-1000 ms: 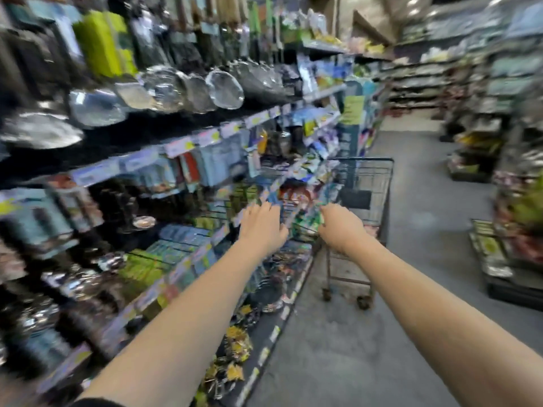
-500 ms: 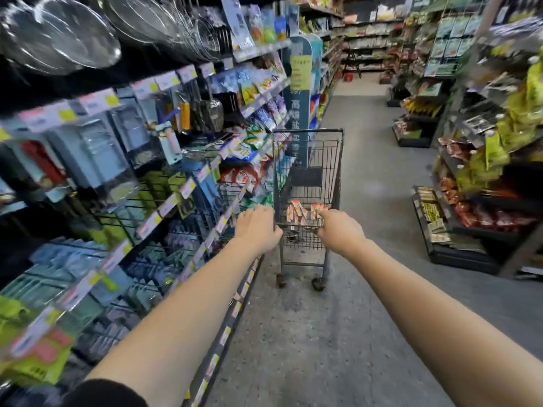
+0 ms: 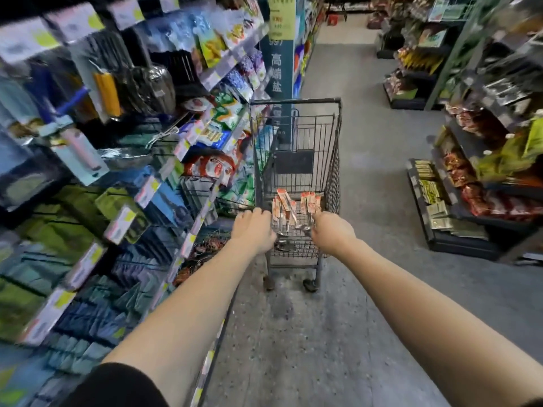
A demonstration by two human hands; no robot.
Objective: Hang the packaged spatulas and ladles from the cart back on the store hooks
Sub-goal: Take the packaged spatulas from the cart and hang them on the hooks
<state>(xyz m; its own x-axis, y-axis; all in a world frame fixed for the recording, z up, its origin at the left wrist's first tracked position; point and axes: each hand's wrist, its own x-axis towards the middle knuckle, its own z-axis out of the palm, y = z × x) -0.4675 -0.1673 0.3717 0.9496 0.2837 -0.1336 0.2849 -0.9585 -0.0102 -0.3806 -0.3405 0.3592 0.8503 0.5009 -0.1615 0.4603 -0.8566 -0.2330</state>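
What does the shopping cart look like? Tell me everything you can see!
The cart is a basket of dark metal wire with a thicker rim and a dark panel on its far wall. It stands upright on little wheels on the grey floor, close beside the shelves on the left. Red-and-white packaged utensils lie in its bottom. The left hand and the right hand grip its near end.

Red-carded packaged utensils [image 3: 295,208] inside wire cart [image 3: 335,160]
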